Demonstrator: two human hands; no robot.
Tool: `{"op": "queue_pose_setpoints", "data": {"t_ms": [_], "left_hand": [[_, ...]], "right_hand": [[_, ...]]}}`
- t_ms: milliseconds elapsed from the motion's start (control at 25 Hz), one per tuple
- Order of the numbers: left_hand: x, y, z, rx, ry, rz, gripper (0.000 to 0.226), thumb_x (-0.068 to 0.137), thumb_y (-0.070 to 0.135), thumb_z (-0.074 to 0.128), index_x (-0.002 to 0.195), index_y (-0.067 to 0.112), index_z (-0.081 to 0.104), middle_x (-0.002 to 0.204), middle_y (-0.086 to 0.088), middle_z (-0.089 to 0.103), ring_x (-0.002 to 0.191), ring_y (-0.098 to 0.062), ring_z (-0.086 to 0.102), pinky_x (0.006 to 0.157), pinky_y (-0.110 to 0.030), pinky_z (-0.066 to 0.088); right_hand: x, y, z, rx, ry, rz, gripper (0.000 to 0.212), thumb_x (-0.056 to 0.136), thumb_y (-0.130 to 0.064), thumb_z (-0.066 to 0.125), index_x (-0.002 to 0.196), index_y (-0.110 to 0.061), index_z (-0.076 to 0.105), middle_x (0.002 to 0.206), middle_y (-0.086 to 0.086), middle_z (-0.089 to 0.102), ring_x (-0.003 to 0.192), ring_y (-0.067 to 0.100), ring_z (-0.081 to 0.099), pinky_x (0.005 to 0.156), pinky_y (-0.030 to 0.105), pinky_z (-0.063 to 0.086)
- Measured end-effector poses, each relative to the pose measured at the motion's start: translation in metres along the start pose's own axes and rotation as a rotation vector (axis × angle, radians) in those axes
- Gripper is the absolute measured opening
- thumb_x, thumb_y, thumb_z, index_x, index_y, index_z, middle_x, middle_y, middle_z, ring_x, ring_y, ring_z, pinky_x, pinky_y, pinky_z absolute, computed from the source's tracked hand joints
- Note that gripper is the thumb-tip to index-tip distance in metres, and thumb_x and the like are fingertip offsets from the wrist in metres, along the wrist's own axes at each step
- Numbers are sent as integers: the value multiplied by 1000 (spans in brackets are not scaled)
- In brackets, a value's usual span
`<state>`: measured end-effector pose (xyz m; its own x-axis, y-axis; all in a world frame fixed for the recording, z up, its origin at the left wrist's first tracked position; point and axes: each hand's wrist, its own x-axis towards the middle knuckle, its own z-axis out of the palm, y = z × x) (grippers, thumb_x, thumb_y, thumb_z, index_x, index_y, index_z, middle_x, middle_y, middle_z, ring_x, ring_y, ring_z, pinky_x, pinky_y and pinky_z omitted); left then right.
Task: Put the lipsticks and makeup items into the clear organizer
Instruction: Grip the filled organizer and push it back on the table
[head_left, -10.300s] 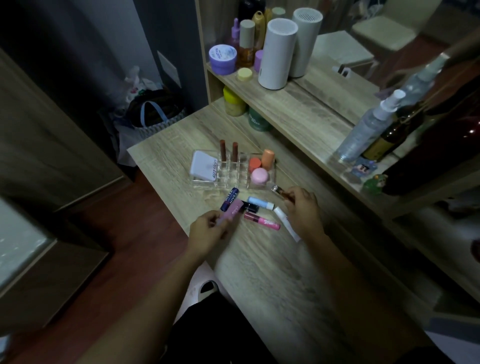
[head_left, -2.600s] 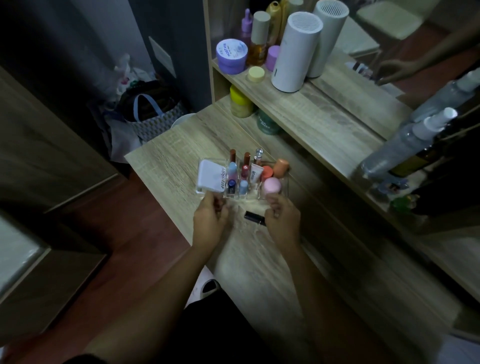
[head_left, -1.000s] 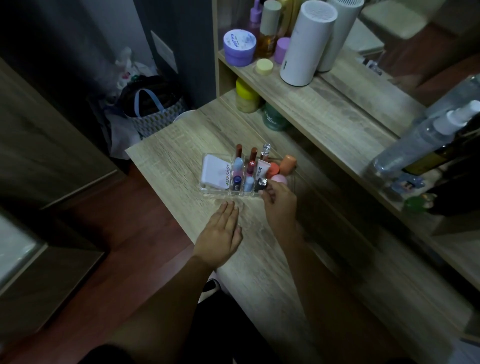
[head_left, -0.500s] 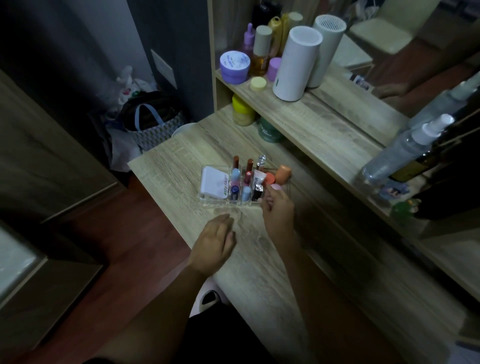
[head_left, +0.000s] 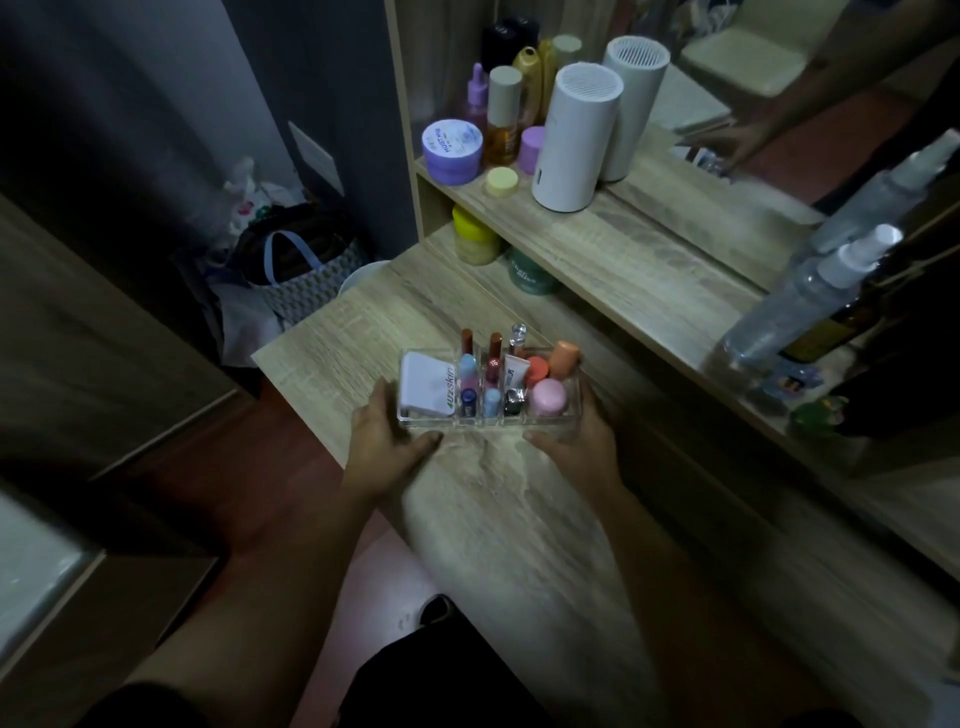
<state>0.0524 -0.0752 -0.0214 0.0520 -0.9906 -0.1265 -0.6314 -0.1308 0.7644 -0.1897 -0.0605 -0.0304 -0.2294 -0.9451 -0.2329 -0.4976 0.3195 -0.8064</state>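
The clear organizer (head_left: 483, 422) stands on the wooden desk (head_left: 498, 519). Its left compartment holds a white compact (head_left: 426, 388). The middle slots hold several lipsticks and small tubes upright, among them a light blue one (head_left: 468, 368) and a black-capped one (head_left: 513, 402). At the right sit a pink round item (head_left: 548, 397) and two orange items (head_left: 563, 358). My left hand (head_left: 387, 441) grips the organizer's left end, thumb along its front edge. My right hand (head_left: 579, 441) grips its right end. No loose makeup lies on the desk near the organizer.
A shelf (head_left: 613, 249) behind the desk carries a white cylinder (head_left: 576, 140), a purple jar (head_left: 451, 150) and bottles. Yellow (head_left: 474, 236) and green (head_left: 530, 273) jars stand under it. Spray bottles (head_left: 795, 306) are at right, before a mirror. A patterned bag (head_left: 301, 270) sits on the floor left.
My right hand has let go of the last black tube, which now stands in the organizer. Both hands have moved to the organizer's two ends and taken hold of it.
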Motion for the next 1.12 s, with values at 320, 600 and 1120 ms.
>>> {"op": "queue_pose_setpoints", "data": {"t_ms": [320, 600, 1120], "left_hand": [[15, -1, 8, -1, -30, 5, 79, 67, 30, 83, 134, 15, 44, 120, -11, 65, 112, -32, 56, 95, -47, 47], [10, -5, 8, 50, -56, 79, 79, 67, 32, 83, 133, 14, 44, 119, -13, 65, 110, -33, 56, 92, -48, 48], [-33, 29, 34, 17, -296, 316, 73, 65, 28, 85, 128, 18, 49, 113, -8, 70, 94, -14, 62, 79, -24, 45]], "right_hand": [[8, 8, 15, 190, 98, 143, 59, 64, -50, 66, 120, -40, 48, 95, -13, 66, 99, 18, 63, 88, 37, 49], [-7, 18, 10, 126, 187, 40, 83, 55, -16, 87, 130, -19, 50, 118, 6, 68, 104, 10, 59, 89, 25, 46], [-115, 49, -32, 80, 429, 118, 77, 61, -22, 85, 129, -14, 51, 115, 10, 70, 104, 24, 64, 87, 29, 48]]}}
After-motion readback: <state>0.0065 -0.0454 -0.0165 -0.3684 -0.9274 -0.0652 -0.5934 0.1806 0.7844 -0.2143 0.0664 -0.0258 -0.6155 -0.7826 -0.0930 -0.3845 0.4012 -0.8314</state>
